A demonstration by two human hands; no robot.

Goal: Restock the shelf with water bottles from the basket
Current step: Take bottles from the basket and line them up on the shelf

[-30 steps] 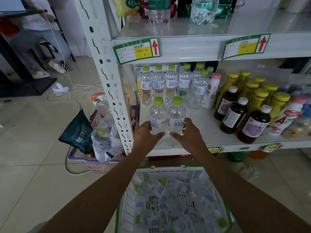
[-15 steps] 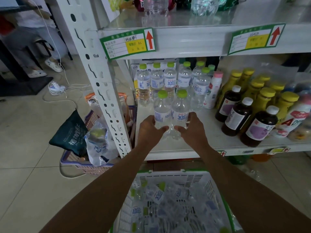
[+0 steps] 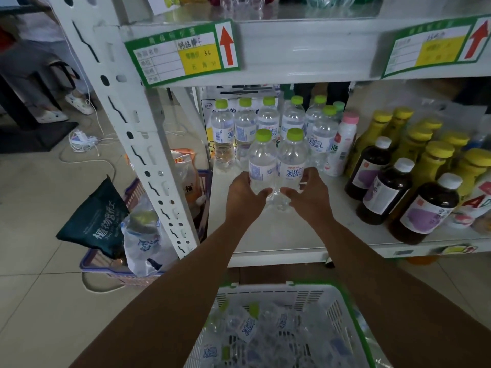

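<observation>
Two clear water bottles with green caps stand side by side on the white shelf board [image 3: 281, 235]. My left hand [image 3: 243, 197] grips the left bottle [image 3: 261, 160] low on its body. My right hand [image 3: 309, 195] grips the right bottle [image 3: 292, 159] the same way. Just behind them stands a row of several like water bottles [image 3: 268, 120]. Below, near me, the white basket [image 3: 340, 309] with a green rim holds several more water bottles [image 3: 249, 328] lying loose.
Dark juice bottles [image 3: 377, 166] and yellow-capped bottles [image 3: 430, 160] fill the shelf's right side. The white slotted upright [image 3: 132, 134] stands left of my hands. A purple basket [image 3: 106, 264] with bags sits on the tiled floor. A person's feet show at far left.
Both hands have pushed the two bottles deeper onto the shelf, toward the back row. The camera has moved closer to the shelf.
</observation>
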